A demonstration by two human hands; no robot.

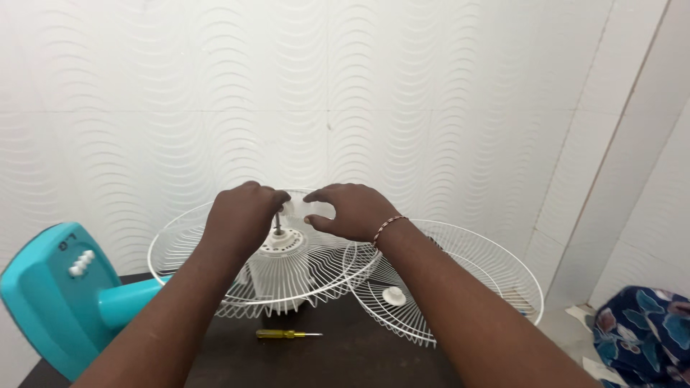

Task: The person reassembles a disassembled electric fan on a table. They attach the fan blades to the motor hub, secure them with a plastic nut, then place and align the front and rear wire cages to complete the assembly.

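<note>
1. Forearms fill the lower frame; left hand [241, 215] and right hand [352, 210] meet mid-frame, fingers pinched around the shaft [277, 223].
2. Rear grille [215, 237] sits on the dark table [338, 352]: probably light, springy wire; best gripped at the rim.
3. Screwdriver [287, 334] lies below it.

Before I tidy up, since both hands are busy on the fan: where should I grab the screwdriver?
Take the screwdriver by its yellow handle, the left end, coming straight down from above. It lies flat on the dark table, clear in front of the wire guards; the thin metal shaft points right.

head cam | looks forward-down, close over table [345, 352] | faces white wall [359, 86]
</note>
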